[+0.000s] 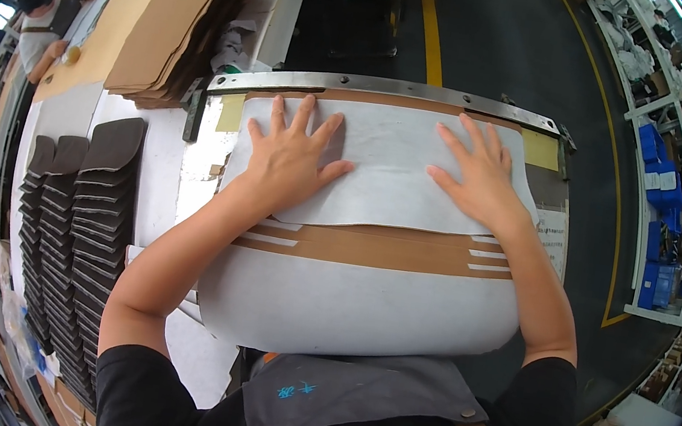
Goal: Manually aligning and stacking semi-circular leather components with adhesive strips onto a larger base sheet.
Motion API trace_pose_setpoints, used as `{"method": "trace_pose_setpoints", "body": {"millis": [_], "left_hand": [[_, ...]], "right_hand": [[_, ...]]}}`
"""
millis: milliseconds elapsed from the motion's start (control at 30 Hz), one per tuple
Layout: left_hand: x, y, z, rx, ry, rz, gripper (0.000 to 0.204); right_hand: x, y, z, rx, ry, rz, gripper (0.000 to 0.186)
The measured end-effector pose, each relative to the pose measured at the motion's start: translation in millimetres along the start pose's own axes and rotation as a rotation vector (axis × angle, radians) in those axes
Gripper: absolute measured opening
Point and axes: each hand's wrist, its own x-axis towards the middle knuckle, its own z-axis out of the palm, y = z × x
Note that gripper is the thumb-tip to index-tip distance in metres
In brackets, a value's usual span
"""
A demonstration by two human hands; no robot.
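Note:
Both of my hands lie on a pale grey-white sheet [381,167] against a metal bar [391,90] at the far edge of the work board. My left hand [289,150] has its fingers spread on the sheet's left part. On the right part rests my right hand [479,175], fingers apart and pointing toward the bar. Below the sheet shows a brown panel [388,248] with slots at both ends. Closer to me, a pale lower flap [363,306] curves down toward my apron [368,398]. What lies under the sheet is hidden.
Stacked dark grey pieces [108,182] stand in rows at my left. Beyond them lies a pile of brown cardboard sheets [181,20]. A person [43,19] works at the far left table. Shelving with blue bins [663,191] stands at the right, past a yellow floor line [617,180].

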Motion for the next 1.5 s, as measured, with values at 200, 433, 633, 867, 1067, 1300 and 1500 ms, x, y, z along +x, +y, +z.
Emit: {"method": "trace_pose_setpoints", "body": {"millis": [200, 433, 633, 867, 1067, 1300, 1500], "left_hand": [[2.5, -7.3, 9.0, -0.071, 0.162, 0.183, 0.060], [0.8, 0.1, -0.2, -0.003, 0.065, 0.153, 0.054], [-0.2, 1.4, -3.4, 0.016, 0.069, 0.165, 0.052], [-1.9, -4.9, 0.3, 0.007, 0.112, 0.190, 0.053], [-0.8, -3.9, -2.0, -0.005, 0.020, 0.143, 0.056], [-0.3, -3.5, -4.4, 0.001, -0.019, 0.123, 0.058], [1.2, -5.8, -5.0, -0.004, -0.059, 0.116, 0.061]], "right_hand": [[-0.9, -1.6, 0.6, -0.065, 0.046, -0.047, 0.058], [-2.4, -4.5, -2.6, -0.075, 0.065, -0.071, 0.057], [-5.2, -6.9, -0.4, -0.066, 0.028, -0.035, 0.056], [-6.1, -9.4, 2.1, -0.115, 0.033, -0.023, 0.057], [-5.5, -11.7, 5.4, -0.129, -0.055, 0.081, 0.061], [-0.7, -0.9, -1.3, -0.137, -0.103, 0.111, 0.076], [2.9, -4.0, -2.6, -0.089, -0.174, 0.145, 0.079]]}}
